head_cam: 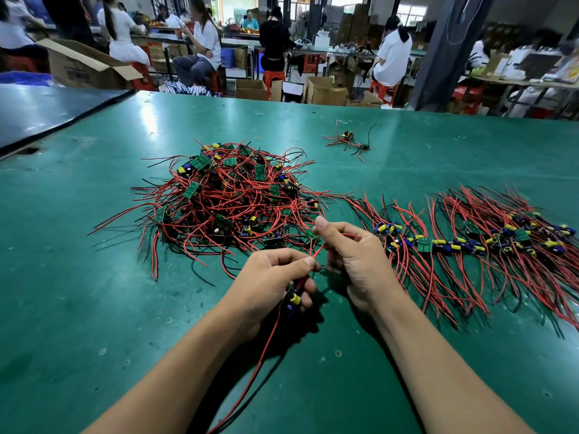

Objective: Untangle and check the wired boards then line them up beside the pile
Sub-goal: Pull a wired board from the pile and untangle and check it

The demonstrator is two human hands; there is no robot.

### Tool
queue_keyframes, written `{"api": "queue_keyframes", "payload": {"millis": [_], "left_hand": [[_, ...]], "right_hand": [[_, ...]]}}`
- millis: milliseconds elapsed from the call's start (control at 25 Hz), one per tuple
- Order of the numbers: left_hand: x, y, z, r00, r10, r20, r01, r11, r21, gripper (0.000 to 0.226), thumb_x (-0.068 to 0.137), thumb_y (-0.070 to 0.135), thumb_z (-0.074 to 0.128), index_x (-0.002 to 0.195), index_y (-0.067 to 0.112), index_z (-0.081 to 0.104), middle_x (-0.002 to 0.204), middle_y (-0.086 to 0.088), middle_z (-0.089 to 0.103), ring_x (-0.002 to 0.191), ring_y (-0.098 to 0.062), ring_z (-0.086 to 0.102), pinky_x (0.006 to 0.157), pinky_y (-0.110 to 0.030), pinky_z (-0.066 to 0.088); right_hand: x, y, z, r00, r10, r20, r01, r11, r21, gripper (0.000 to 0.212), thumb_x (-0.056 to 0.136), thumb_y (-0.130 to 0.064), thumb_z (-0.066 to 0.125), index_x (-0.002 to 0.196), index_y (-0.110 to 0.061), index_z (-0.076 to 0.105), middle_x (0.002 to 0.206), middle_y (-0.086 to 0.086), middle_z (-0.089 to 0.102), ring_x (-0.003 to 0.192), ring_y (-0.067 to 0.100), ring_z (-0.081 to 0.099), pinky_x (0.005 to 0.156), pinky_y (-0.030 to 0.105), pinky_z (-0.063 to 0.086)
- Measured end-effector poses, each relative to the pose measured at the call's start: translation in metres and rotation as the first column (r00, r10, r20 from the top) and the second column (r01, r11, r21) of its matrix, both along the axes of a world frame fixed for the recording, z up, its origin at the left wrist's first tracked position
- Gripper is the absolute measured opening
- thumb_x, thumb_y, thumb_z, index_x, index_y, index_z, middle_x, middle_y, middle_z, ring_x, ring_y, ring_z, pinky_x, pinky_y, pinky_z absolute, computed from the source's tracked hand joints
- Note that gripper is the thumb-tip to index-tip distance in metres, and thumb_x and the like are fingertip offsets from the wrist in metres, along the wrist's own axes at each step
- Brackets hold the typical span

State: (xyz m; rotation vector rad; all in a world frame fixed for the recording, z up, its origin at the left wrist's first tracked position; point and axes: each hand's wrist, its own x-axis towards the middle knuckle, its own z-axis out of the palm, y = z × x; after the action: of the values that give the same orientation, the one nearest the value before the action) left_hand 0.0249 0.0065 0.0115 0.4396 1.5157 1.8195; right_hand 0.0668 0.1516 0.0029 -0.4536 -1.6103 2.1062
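A tangled pile (232, 195) of small green boards with red and black wires lies on the green table (94, 292), ahead and left of my hands. To the right, a row of boards (470, 242) is laid side by side with wires fanned out. My left hand (275, 280) grips one wired board (294, 300) with a yellow capacitor; its red and black wires trail toward me. My right hand (351, 249) pinches that board's red wire (316, 252) between thumb and fingers, just in front of the pile.
A lone wired board (347, 139) lies farther back, right of the pile, with a small rubber band (257, 138) near it. A dark mat (47, 108) covers the table's far left. Beyond the far edge sit people on stools, cardboard boxes and workbenches.
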Motion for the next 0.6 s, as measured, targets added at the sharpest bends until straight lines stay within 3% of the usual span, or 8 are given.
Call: {"api": "queue_keyframes", "payload": {"millis": [80, 240, 320, 480, 600], "left_hand": [[-0.002, -0.001, 0.001, 1.0, -0.007, 0.025, 0.006, 1.0, 0.015, 0.013, 0.094, 0.013, 0.059, 0.09, 0.002, 0.065, 0.056, -0.008, 0.059, 0.04, -0.016, 0.053, 0.041, -0.019, 0.043], [-0.006, -0.005, 0.004, 0.998, -0.037, 0.056, 0.035, 0.999, 0.041, 0.012, 0.092, 0.015, 0.06, 0.089, 0.004, 0.066, 0.054, -0.006, 0.057, 0.038, -0.015, 0.053, 0.038, -0.018, 0.043], [-0.006, -0.006, 0.004, 0.997, -0.057, 0.053, 0.054, 0.998, 0.041, 0.013, 0.09, 0.016, 0.061, 0.082, 0.008, 0.069, 0.054, -0.006, 0.056, 0.039, -0.015, 0.053, 0.038, -0.019, 0.043], [-0.007, -0.008, 0.003, 0.995, -0.082, 0.056, 0.078, 0.995, 0.064, 0.013, 0.083, 0.018, 0.065, 0.075, 0.009, 0.07, 0.053, -0.007, 0.055, 0.039, -0.016, 0.052, 0.039, -0.019, 0.043], [-0.007, -0.008, 0.002, 0.994, -0.109, 0.011, 0.108, 0.992, 0.067, 0.015, 0.076, 0.024, 0.067, 0.075, 0.009, 0.07, 0.052, -0.006, 0.054, 0.04, -0.017, 0.051, 0.041, -0.019, 0.043]], "right_hand": [[0.001, 0.0, 0.001, 0.986, 0.167, -0.008, -0.166, 0.971, -0.171, 0.026, 0.068, -0.034, 0.084, 0.081, -0.013, 0.076, 0.057, -0.001, 0.037, 0.043, 0.006, 0.03, 0.041, 0.018, 0.023], [0.008, 0.0, 0.005, 0.918, 0.395, -0.024, -0.386, 0.881, -0.273, 0.011, 0.078, -0.02, 0.076, 0.087, -0.014, 0.078, 0.069, -0.002, 0.063, 0.054, 0.005, 0.059, 0.044, 0.017, 0.044], [0.008, -0.001, 0.005, 0.919, 0.394, -0.015, -0.385, 0.887, -0.255, 0.011, 0.079, -0.023, 0.076, 0.088, -0.016, 0.079, 0.072, -0.001, 0.06, 0.059, 0.006, 0.06, 0.047, 0.017, 0.045], [0.001, -0.004, 0.001, 0.957, 0.287, -0.034, -0.288, 0.939, -0.185, 0.024, 0.079, -0.029, 0.075, 0.1, -0.018, 0.079, 0.069, 0.0, 0.03, 0.049, 0.004, 0.039, 0.045, 0.016, 0.026], [-0.002, -0.001, 0.001, 0.985, 0.146, -0.094, -0.162, 0.968, -0.193, 0.02, 0.077, -0.028, 0.074, 0.092, -0.016, 0.08, 0.058, -0.007, 0.033, 0.043, 0.003, 0.026, 0.044, 0.018, 0.018]]}}
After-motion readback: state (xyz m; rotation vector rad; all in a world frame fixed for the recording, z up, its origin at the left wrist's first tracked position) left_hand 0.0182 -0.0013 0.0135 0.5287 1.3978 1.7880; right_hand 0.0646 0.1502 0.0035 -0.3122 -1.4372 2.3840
